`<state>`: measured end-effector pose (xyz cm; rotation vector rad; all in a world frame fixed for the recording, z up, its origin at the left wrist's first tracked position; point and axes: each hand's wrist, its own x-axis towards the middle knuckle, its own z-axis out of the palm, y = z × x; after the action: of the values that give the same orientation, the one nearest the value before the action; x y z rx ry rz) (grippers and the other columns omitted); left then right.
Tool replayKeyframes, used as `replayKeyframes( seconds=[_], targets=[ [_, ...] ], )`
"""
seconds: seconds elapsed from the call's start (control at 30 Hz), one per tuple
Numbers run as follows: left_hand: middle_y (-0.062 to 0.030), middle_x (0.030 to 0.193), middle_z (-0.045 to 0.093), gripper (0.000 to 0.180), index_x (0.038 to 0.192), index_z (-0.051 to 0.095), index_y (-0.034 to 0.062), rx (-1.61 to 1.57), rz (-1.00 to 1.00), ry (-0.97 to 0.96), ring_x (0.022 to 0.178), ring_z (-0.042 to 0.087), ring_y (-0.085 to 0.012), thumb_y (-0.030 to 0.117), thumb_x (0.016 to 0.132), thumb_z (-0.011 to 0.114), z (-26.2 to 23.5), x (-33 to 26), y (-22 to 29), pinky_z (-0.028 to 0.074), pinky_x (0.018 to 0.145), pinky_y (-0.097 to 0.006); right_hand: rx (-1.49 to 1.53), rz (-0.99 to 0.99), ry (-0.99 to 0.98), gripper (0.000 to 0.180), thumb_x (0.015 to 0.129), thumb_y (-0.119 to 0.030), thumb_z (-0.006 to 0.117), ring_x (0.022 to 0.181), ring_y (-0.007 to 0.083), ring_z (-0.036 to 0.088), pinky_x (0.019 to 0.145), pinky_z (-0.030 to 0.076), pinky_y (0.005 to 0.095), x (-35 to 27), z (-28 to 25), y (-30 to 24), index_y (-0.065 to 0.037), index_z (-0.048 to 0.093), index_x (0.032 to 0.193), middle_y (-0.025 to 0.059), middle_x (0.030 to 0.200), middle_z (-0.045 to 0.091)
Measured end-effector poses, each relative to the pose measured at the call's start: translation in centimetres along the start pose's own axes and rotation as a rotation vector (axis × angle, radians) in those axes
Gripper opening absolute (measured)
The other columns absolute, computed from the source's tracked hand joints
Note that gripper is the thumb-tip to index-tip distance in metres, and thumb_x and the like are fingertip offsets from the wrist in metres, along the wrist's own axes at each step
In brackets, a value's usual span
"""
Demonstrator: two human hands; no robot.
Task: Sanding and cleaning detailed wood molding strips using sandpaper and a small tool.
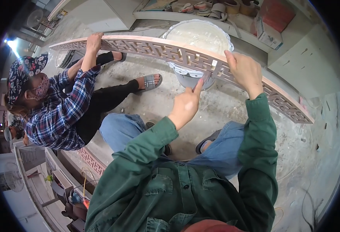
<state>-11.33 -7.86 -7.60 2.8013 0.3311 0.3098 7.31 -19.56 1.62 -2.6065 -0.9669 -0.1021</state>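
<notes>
A long wooden fretwork panel (150,47), cut through with an angular lattice pattern, stretches across in front of me on its edge. It lies over a round white tub (197,29) with a ruffled plastic rim. My right hand (246,72) is closed over the panel's upper edge, right of the tub, thumb raised along it. My left hand (185,105) is closed with its index finger stretched to the lattice face; something thin seems to be under the fingertip, too small to name. Further left, a co-worker's hand (95,41) rests on the same upper edge.
The co-worker (58,100) in a plaid shirt sits at my left, a sandalled foot (150,82) near the tub. Behind the tub, a low shelf (170,15) holds tape rolls and a red-topped box (276,15). Another fretwork strip (90,161) lies behind at lower left.
</notes>
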Motion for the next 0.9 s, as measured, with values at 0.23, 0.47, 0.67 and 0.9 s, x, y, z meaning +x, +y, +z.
replayKeyframes(
  seconds=[0.23,0.47,0.67,0.9],
  targets=[
    [-0.019,0.076,0.058,0.059,0.139,0.042,0.0016,0.062,0.023,0.091,0.062,0.063,-0.0364,0.002,0.081,0.049,0.9,2.5,1.4,0.051,0.053,-0.045,-0.004,0.006,0.005,0.054,0.095,-0.052,0.043,0.075,0.0379,0.064,0.065,0.049,0.0467,0.0,0.0,0.0,-0.009,0.069,0.076,0.0167,0.075,0.066],
    [-0.0186,0.078,0.059,0.057,0.135,0.046,0.0014,0.128,0.04,0.036,0.062,0.063,-0.0347,0.0,0.079,0.051,-2.3,2.1,-3.4,0.051,0.052,-0.044,-0.007,-0.023,0.037,0.054,0.095,-0.052,0.043,0.074,0.0373,0.064,0.065,0.049,0.0469,0.3,0.0,0.1,-0.009,0.069,0.075,0.0158,0.075,0.067],
    [-0.0236,0.078,0.057,0.065,0.143,0.033,-0.0028,0.071,-0.028,0.039,0.06,0.061,-0.0378,0.0,0.081,0.05,1.3,0.7,2.4,0.051,0.053,-0.046,-0.024,-0.018,0.034,0.054,0.095,-0.051,0.042,0.074,0.0382,0.063,0.064,0.049,0.0469,0.1,0.2,0.2,-0.009,0.068,0.074,0.016,0.074,0.066],
    [-0.0197,0.074,0.059,0.068,0.141,0.041,0.0041,0.105,0.057,0.105,0.06,0.062,-0.0341,-0.001,0.075,0.053,-1.3,1.5,-3.4,0.05,0.051,-0.042,-0.014,-0.025,0.031,0.056,0.097,-0.051,0.04,0.075,0.0382,0.062,0.064,0.046,0.0465,-0.3,0.1,-0.3,-0.007,0.066,0.075,0.0152,0.073,0.065]
  ],
)
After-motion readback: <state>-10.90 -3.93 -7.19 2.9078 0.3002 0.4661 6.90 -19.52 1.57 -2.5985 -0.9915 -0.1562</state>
